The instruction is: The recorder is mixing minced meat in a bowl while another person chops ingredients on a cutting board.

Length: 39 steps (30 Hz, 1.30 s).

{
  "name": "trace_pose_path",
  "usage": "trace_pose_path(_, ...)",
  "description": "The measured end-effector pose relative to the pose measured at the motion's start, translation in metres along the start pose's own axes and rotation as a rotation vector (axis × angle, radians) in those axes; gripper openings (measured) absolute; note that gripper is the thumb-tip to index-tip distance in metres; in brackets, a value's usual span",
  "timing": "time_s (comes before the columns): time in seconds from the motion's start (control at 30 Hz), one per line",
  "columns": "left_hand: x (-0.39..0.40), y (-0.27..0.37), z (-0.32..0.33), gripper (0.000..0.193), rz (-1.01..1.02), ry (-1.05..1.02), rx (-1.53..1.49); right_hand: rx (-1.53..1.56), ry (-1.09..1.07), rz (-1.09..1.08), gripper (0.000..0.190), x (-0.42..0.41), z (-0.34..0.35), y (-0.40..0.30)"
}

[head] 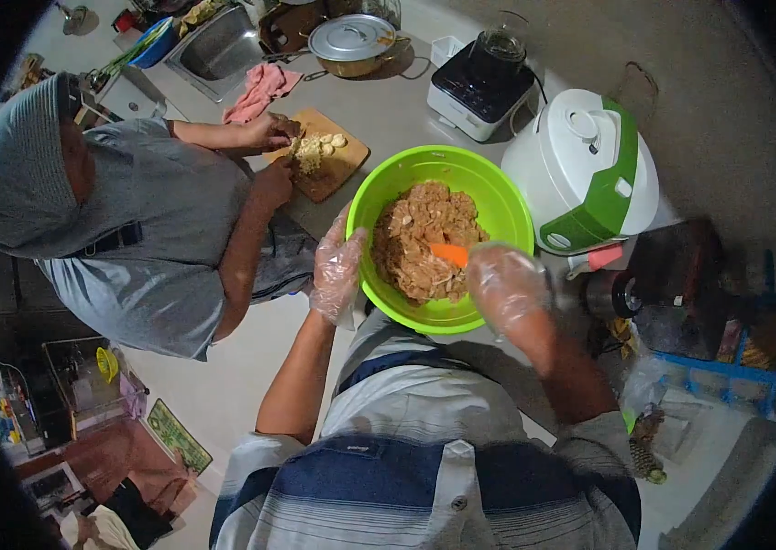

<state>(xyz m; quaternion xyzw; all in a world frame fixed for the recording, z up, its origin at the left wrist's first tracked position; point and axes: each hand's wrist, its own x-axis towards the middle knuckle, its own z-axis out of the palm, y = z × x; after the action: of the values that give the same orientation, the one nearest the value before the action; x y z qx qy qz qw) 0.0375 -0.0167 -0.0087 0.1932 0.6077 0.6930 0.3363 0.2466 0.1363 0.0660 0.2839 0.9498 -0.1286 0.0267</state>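
Observation:
A bright green plastic basin (517, 206) stands before me at the counter's edge, holding a brown, minced-looking mixture (422, 220). My left hand (338, 271), in a clear plastic glove, grips the basin's left rim. In my gloved right hand (508, 282), over the basin's lower right rim, is an orange spatula (449, 254); its blade rests in the mixture and its handle is hidden by my fingers.
At my left a co-worker (154, 199) handles chopped, pale garlic-like pieces (312, 151) on a wooden board (343, 168). Behind are a pink cloth (260, 93), a lidded pot (351, 41), a sink (216, 58) and a blender base (480, 86). A white and green rice cooker (584, 172) stands right of the basin.

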Motion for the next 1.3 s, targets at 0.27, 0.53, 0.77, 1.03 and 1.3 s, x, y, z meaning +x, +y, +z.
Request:
trace_pose_path(0.27,-0.001,-0.001,-0.006,0.054,-0.028,-0.005,-0.027,-0.002,0.082,-0.135,0.014,0.012,-0.030,0.011)
trace_pose_path(0.53,0.004,0.002,0.002,0.050,-0.041,-0.016,-0.046,-0.067,-0.089,-0.017,0.017,0.033,-0.018,0.014)
trace_pose_path(0.77,0.003,0.006,0.006,0.050,-0.042,-0.041,-0.077,-0.083,0.135,-0.027,0.019,0.006,0.005,0.038)
trace_pose_path(1.03,0.001,0.008,-0.003,0.054,-0.061,-0.029,-0.002,-0.116,0.157,-0.146,0.016,0.011,-0.032,0.005)
trace_pose_path(1.3,0.002,0.009,-0.008,0.058,-0.052,-0.035,0.057,-0.109,-0.087,-0.063,0.009,0.042,-0.025,-0.017)
